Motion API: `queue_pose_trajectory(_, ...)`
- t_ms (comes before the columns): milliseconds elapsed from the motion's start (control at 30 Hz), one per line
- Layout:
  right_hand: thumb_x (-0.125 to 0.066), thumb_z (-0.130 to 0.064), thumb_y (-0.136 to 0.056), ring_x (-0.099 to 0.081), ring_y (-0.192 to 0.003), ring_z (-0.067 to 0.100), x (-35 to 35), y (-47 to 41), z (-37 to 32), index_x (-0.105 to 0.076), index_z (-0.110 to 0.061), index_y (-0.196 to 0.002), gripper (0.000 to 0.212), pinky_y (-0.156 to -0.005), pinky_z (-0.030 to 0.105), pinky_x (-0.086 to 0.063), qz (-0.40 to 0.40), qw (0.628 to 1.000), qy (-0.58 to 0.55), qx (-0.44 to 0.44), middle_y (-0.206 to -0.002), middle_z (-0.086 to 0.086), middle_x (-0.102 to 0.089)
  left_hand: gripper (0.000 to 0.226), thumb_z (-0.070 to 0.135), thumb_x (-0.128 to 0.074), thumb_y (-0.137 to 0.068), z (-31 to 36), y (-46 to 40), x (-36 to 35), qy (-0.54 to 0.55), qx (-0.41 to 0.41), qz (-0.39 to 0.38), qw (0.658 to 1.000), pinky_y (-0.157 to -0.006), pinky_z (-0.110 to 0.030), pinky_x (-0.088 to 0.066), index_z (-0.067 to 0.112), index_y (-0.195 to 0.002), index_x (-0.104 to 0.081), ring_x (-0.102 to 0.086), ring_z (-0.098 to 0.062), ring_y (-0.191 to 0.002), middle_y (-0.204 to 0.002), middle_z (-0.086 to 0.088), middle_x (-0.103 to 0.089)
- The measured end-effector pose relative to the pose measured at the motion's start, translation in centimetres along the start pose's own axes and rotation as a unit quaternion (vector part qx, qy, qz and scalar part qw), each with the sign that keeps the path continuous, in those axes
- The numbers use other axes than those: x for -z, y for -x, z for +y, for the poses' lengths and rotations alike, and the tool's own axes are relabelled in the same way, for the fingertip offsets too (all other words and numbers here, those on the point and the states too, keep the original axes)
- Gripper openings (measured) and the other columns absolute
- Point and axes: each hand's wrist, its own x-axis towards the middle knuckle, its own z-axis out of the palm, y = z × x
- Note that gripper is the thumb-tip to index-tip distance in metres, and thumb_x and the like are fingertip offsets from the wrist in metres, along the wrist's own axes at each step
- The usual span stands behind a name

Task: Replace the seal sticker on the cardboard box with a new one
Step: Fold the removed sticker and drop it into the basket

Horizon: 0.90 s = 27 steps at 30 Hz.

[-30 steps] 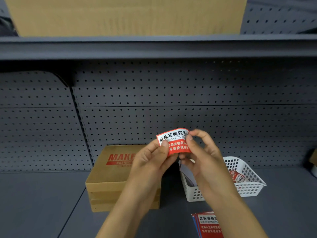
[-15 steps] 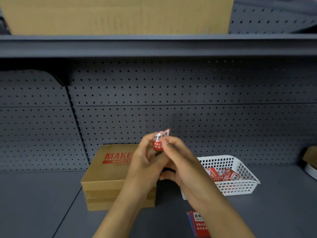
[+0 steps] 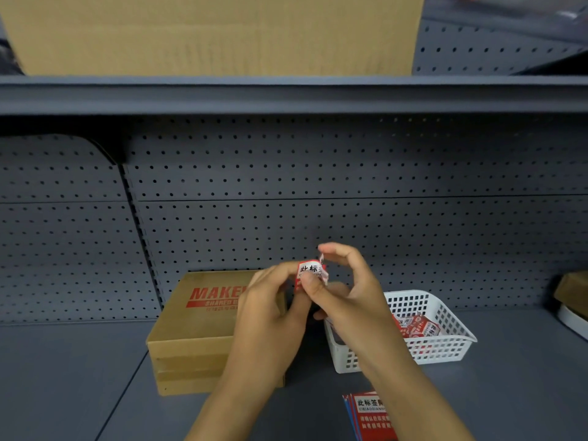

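Note:
A flat cardboard box [image 3: 197, 316] with red print lies on the grey shelf, left of centre. Above its right end, both hands pinch a crumpled red and white seal sticker [image 3: 310, 272]. My left hand [image 3: 270, 313] grips its left side, thumb on its lower edge. My right hand [image 3: 353, 291] holds its right side, forefinger curled over the top. A stack of fresh red stickers [image 3: 369, 415] lies flat at the front edge, partly hidden by my right forearm.
A white perforated basket [image 3: 445, 345] right of the box holds several crumpled red stickers [image 3: 416, 327]. A pegboard wall closes the back. An upper shelf [image 3: 286, 93] carries a large cardboard box [image 3: 216, 33]. Another box and a white item sit at the far right edge [image 3: 572, 300].
The sticker was flat and spread between both hands a second ago; it is now folded and crumpled into a small wad between the fingers. The view has shifted slightly.

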Motion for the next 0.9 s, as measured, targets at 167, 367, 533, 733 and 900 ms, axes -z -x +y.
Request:
queue_pose_trajectory(167,-0.075,-0.021,-0.09,-0.069,-0.093,-0.001,0.8,-0.4,0.6,-0.08,-0.028,-0.096,0.011,-0.075,0.013,-0.053,0.072,0.982,0.139,0.103,-0.107,-0.011,-0.071,0.026,0.026,-0.066,-0.089,0.6,-0.1,0.6,-0.009,0.037,-0.009,0.999,-0.09,-0.039,-0.056,0.043,-0.108,-0.07,-0.061,-0.001,-0.107,-0.102,0.031,-0.065)
queue_pose_trajectory(367,-0.07,-0.037,-0.091,-0.068,-0.077,0.012,0.9,-0.2,0.8,-0.081,-0.026,-0.086,0.016,-0.067,0.042,-0.055,0.165,0.939,0.254,0.165,-0.076,-0.014,-0.073,0.035,0.038,-0.064,-0.09,1.1,-0.2,1.2,-0.152,-0.001,-0.03,0.988,-0.092,-0.019,-0.043,0.043,-0.124,-0.06,-0.048,-0.002,-0.118,-0.096,0.039,-0.057)
queue_pose_trajectory(533,-0.06,-0.034,-0.098,-0.056,-0.051,0.004,2.2,-0.2,-0.4,-0.068,-0.027,-0.076,0.025,-0.052,0.025,-0.047,0.132,0.952,0.228,0.153,-0.061,-0.005,-0.066,0.045,0.057,-0.061,-0.082,0.8,-1.1,2.0,0.0,0.116,-0.05,0.992,-0.094,-0.015,-0.047,0.039,-0.123,-0.062,-0.061,0.007,-0.111,-0.107,0.029,-0.071)
queue_pose_trajectory(733,-0.063,-0.023,-0.098,-0.076,-0.07,0.023,2.3,0.0,-0.6,-0.074,-0.032,-0.102,0.015,-0.066,0.04,-0.061,0.074,0.976,0.163,0.125,-0.076,-0.002,-0.08,0.022,0.013,-0.073,-0.086,1.8,-1.3,0.5,0.18,0.121,-0.096,0.972,-0.075,-0.014,-0.056,0.02,-0.106,-0.077,-0.076,-0.006,-0.082,-0.089,-0.001,-0.082)
queue_pose_trajectory(900,-0.069,-0.03,-0.094,-0.067,-0.066,0.04,3.8,-0.1,-0.8,-0.068,-0.032,-0.095,0.003,-0.062,0.037,-0.055,0.062,0.981,0.159,0.091,-0.069,0.009,-0.078,0.015,-0.004,-0.07,-0.086,1.6,-1.8,-0.3,0.255,0.168,-0.066,0.95,-0.06,-0.013,-0.056,0.01,-0.089,-0.076,-0.074,-0.003,-0.064,-0.07,0.0,-0.079)
